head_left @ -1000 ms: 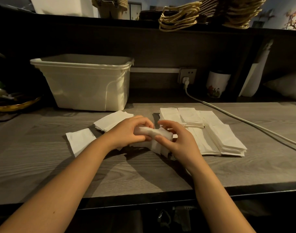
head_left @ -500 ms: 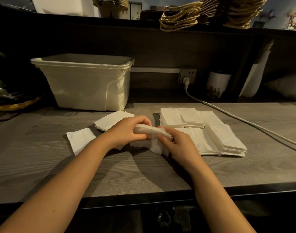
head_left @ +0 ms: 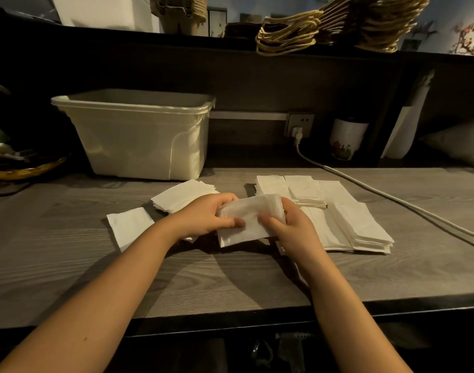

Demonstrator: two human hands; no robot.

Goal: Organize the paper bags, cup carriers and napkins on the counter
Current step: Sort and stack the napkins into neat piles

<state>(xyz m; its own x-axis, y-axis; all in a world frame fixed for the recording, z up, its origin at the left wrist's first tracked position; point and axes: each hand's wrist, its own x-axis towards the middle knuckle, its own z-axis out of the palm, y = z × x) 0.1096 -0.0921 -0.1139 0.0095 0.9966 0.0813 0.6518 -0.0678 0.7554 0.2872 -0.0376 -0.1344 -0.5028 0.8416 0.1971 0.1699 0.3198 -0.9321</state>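
**Napkin bundle lifted and turned toward you**

Your left hand (head_left: 203, 216) and right hand (head_left: 292, 230) both grip a small napkin bundle (head_left: 246, 219) above the wooden counter (head_left: 230, 281) — fingers closed on its ends, thumbs pressing the front. A second ago it was bunched low; now its flat face shows, so you're likely squaring it. Loose napkins (head_left: 129, 228) and the large stack (head_left: 359, 227) wait alongside — the plastic bin (head_left: 138, 138) sits behind.

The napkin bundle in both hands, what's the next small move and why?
Probably set the napkin bundle, held by the left hand and right hand, onto the small stack at its left. It looks folded to a similar size, while the unfolded pile lies to the right.
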